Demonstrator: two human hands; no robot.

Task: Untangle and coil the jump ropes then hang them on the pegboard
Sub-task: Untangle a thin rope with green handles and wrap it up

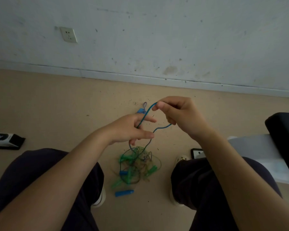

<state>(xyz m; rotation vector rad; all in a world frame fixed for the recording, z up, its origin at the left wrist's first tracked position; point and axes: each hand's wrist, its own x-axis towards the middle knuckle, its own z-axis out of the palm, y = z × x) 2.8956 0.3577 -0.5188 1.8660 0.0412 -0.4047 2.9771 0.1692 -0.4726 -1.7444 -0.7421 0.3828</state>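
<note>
Both hands [128, 129] pinching blue rope [147, 112], tangle [137, 164] below

Dim, flat light; soft focus (edges bowed, wide-angle).

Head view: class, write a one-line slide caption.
Both hands, left and right, lift a blue rope from the tangled pile.

Blue jump rope lifted from a tangle on the floor

The right hand [180, 114] pinches the top of a loop of blue rope [146, 114], which passes through the left hand's [132, 129] curled fingers down into the tangled ropes [137, 164] between 2 knees; a blue handle [124, 193] lies just beside the tangle, towards the floor's [57, 100] near edge.
</note>
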